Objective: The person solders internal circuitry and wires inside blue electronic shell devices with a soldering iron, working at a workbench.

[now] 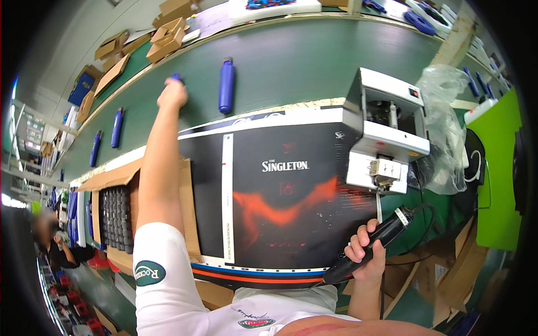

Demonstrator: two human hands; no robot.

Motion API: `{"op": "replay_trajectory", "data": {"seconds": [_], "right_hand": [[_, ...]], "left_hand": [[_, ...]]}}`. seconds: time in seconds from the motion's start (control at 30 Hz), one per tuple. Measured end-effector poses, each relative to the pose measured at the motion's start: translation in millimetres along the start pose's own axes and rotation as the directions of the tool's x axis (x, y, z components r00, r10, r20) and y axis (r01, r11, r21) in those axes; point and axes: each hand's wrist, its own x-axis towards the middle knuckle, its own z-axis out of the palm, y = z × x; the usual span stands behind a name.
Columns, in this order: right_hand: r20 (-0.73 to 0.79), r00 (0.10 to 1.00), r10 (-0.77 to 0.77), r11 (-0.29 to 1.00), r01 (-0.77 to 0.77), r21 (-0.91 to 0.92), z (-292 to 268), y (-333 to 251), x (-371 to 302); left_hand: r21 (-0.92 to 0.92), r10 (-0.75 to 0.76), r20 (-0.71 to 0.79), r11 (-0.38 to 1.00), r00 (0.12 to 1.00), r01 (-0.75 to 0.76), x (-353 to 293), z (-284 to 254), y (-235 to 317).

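My left hand (172, 94) reaches far over the green belt, its fingers closed around a blue cylinder (176, 76). Most of that piece is hidden by the hand. To its right lies another blue cylinder (226, 87) with a narrower dark end. In my right hand (371, 267), near the front right of the bench, is a black corded electric screwdriver (388, 231). It is tilted, with its tip pointing down to the left and its cable leaving the upper end. A black printed mat (286, 224) covers the bench between my arms.
A white and black bench machine (386, 137), possibly a screw feeder, stands right of the mat. Left of it is an open carton (191, 213) holding rows of dark pieces. More blue cylinders (117, 129) lie along the green belt (286, 61). Clear plastic (445, 123) hangs behind the machine.
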Motion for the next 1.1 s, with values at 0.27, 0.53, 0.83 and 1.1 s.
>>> {"op": "replay_trajectory", "data": {"seconds": [0.27, 0.53, 0.83, 1.1], "right_hand": [[0.091, 0.996, 0.015, 0.999, -0.019, 0.039, -1, 5, -1], [0.076, 0.991, -0.107, 0.988, 0.098, 0.119, 6, 6, 7], [0.247, 0.885, -0.396, 0.912, 0.348, 0.216, 18, -33, 5], [0.517, 0.692, -0.504, 0.75, 0.648, -0.136, 62, -106, 25]], "left_hand": [[-0.387, 0.27, -0.139, 0.871, 0.953, -0.303, -18, -29, -10], [-0.526, 0.812, -0.19, 0.391, 0.552, -0.755, -306, -74, 27], [-0.326, 0.762, -0.26, 0.509, 0.593, -0.797, -405, -23, 3], [-0.381, 0.72, -0.395, 0.438, 0.571, -0.815, -413, -15, 5]]}}
